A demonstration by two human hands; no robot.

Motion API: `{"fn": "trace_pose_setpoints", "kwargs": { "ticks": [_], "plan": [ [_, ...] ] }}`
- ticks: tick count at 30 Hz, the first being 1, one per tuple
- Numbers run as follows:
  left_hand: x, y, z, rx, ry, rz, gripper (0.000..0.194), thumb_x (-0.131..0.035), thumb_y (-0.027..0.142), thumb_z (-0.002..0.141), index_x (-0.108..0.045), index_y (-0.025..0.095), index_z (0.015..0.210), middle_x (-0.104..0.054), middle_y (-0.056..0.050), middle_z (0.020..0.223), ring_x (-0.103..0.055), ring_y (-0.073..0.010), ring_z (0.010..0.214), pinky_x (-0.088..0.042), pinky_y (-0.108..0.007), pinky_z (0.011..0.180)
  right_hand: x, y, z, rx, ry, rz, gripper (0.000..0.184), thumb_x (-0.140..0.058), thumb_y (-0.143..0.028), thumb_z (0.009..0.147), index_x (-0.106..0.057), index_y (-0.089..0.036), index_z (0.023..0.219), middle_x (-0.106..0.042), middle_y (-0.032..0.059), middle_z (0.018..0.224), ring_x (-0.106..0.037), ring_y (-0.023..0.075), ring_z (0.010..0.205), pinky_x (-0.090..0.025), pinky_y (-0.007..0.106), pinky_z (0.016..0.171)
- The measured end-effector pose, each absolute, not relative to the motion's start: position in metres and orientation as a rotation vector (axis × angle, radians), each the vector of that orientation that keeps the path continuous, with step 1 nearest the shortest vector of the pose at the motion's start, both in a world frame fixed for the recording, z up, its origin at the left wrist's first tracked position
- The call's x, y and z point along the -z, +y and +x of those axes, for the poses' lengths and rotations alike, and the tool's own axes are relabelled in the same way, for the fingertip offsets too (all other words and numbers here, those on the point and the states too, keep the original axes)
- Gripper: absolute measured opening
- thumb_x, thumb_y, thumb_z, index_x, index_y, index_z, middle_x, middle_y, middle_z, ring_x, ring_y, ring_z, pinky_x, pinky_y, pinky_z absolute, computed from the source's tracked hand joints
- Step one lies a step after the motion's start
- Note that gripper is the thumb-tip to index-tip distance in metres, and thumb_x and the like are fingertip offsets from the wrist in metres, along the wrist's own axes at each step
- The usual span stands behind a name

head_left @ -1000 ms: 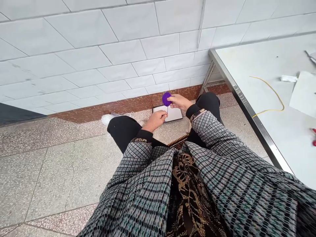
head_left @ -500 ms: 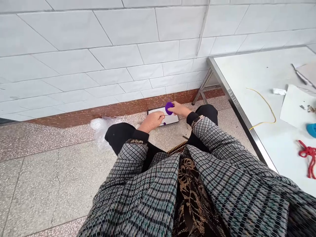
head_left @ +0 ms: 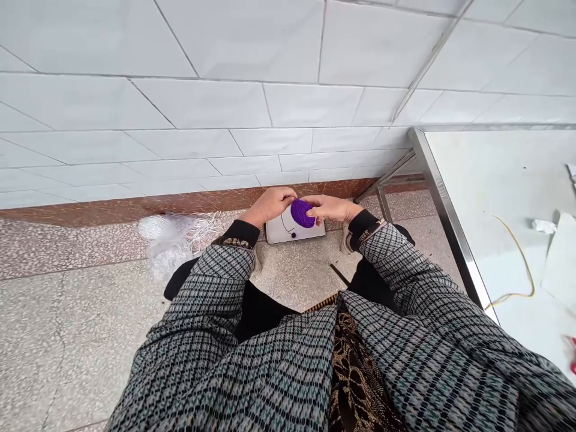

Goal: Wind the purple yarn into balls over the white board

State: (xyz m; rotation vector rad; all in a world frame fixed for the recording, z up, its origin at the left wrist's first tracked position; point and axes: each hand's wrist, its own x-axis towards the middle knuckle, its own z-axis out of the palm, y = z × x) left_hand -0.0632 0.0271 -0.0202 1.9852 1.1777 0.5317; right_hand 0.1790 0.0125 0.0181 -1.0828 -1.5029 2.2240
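A ball of purple yarn [head_left: 303, 213] is held by my right hand [head_left: 333, 208], its thumb and fingers wrapped around the right side of the ball. My left hand [head_left: 270, 205] is closed in a pinch at the ball's upper left, on a purple strand. The strand hangs in a loose curve below those fingers. It runs toward a small dark purple tuft [head_left: 293, 234] on a white board [head_left: 305, 232] with a dark edge. The board lies below both hands, close to the wall, and the hands partly cover it.
White yarn and clear plastic [head_left: 173, 237] lie on the speckled floor at the left. A metal-edged table [head_left: 443, 210] stands at the right, bearing a yellow cord [head_left: 522, 255] and a crumpled white scrap [head_left: 543, 226]. A dark stick-like thing [head_left: 339, 274] lies on the floor. The tiled wall [head_left: 288, 108] rises ahead.
My left hand has moved up to the ball's upper left, and the strand now hangs in a curve. The ball has tilted in my right hand. The view has shifted left.
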Motion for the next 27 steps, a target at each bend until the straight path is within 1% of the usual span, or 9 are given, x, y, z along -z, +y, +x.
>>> {"fn": "trace_pose_setpoints", "kwargs": {
  "ticks": [3, 7, 10, 14, 18, 21, 24, 25, 27],
  "plan": [
    [0.026, 0.018, -0.060, -0.545, 1.244, 1.878, 0.031, -0.055, 0.033, 0.098, -0.082, 0.017, 0.097, -0.087, -0.010, 0.103, -0.078, -0.0277, 0.098, -0.058, -0.035, 0.091, -0.026, 0.020, 0.170, -2.146, -1.396, -1.081, 0.036, -0.080, -0.010, 0.088, -0.071, -0.013, 0.122, -0.076, 0.0054, 0.104, -0.069, 0.0112, 0.074, -0.062, 0.018, 0.059],
    [0.023, 0.004, -0.055, -0.481, 1.254, 1.958, 0.029, -0.056, 0.029, 0.100, -0.083, 0.017, 0.097, -0.087, -0.012, 0.103, -0.078, -0.0284, 0.095, -0.059, -0.037, 0.091, -0.040, 0.024, 0.160, -1.977, -1.212, -1.288, 0.020, -0.076, -0.006, 0.098, -0.064, -0.014, 0.111, -0.073, 0.0049, 0.101, -0.073, 0.0115, 0.077, -0.063, 0.018, 0.062],
    [0.013, -0.006, -0.052, -0.455, 1.208, 2.072, 0.028, -0.054, 0.023, 0.101, -0.081, 0.019, 0.096, -0.085, -0.011, 0.104, -0.077, -0.0256, 0.093, -0.058, -0.035, 0.088, -0.045, 0.023, 0.153, -1.883, -1.122, -1.410, 0.020, -0.073, -0.004, 0.105, -0.059, -0.016, 0.112, -0.070, 0.0011, 0.096, -0.071, 0.0096, 0.071, -0.062, 0.018, 0.062],
    [-0.002, -0.017, -0.051, -0.334, 1.064, 2.236, 0.024, -0.056, 0.021, 0.102, -0.073, 0.021, 0.086, -0.078, -0.008, 0.091, -0.072, -0.0225, 0.083, -0.054, -0.032, 0.079, -0.044, 0.020, 0.146, -1.783, -1.076, -1.491, 0.021, -0.069, -0.008, 0.111, -0.051, -0.018, 0.118, -0.067, -0.0030, 0.090, -0.064, 0.0071, 0.063, -0.058, 0.017, 0.061],
    [-0.016, -0.020, -0.057, -0.386, 1.083, 2.291, 0.023, -0.053, 0.021, 0.104, -0.073, 0.020, 0.092, -0.078, -0.009, 0.098, -0.072, -0.0230, 0.090, -0.055, -0.033, 0.083, -0.039, 0.019, 0.147, -1.681, -1.459, -1.693, 0.032, -0.078, -0.010, 0.105, -0.051, -0.018, 0.120, -0.064, -0.0037, 0.085, -0.061, 0.0097, 0.061, -0.052, 0.020, 0.054],
    [-0.024, -0.015, -0.067, -0.474, 1.178, 2.274, 0.026, -0.052, 0.025, 0.104, -0.073, 0.020, 0.090, -0.076, -0.009, 0.096, -0.072, -0.0243, 0.089, -0.056, -0.035, 0.083, -0.034, 0.017, 0.154, -1.835, -1.766, -1.623, 0.032, -0.079, -0.011, 0.102, -0.055, -0.018, 0.120, -0.066, -0.0035, 0.081, -0.062, 0.0111, 0.060, -0.051, 0.021, 0.054],
    [-0.028, -0.007, -0.075, -0.560, 1.235, 2.202, 0.027, -0.053, 0.027, 0.102, -0.076, 0.019, 0.092, -0.077, -0.010, 0.095, -0.072, -0.0256, 0.091, -0.058, -0.037, 0.089, -0.029, 0.015, 0.164, -2.062, -1.789, -1.363, 0.025, -0.078, -0.020, 0.103, -0.058, -0.018, 0.118, -0.067, -0.0035, 0.078, -0.061, 0.0107, 0.059, -0.052, 0.020, 0.055],
    [-0.028, -0.005, -0.077, -0.579, 1.256, 2.172, 0.027, -0.053, 0.027, 0.102, -0.077, 0.019, 0.092, -0.078, -0.010, 0.095, -0.073, -0.0259, 0.092, -0.058, -0.037, 0.091, -0.027, 0.014, 0.168, -2.124, -1.755, -1.250, 0.027, -0.080, -0.025, 0.103, -0.059, -0.018, 0.118, -0.067, -0.0030, 0.079, -0.061, 0.0107, 0.060, -0.052, 0.020, 0.055],
    [-0.027, -0.002, -0.077, -0.603, 1.294, 2.111, 0.027, -0.054, 0.028, 0.101, -0.078, 0.019, 0.092, -0.079, -0.010, 0.096, -0.073, -0.0262, 0.093, -0.058, -0.038, 0.092, -0.025, 0.013, 0.174, -2.215, -1.663, -1.031, 0.040, -0.086, -0.040, 0.099, -0.061, -0.017, 0.121, -0.069, -0.0018, 0.082, -0.063, 0.0109, 0.062, -0.051, 0.021, 0.055]
  ]
}}
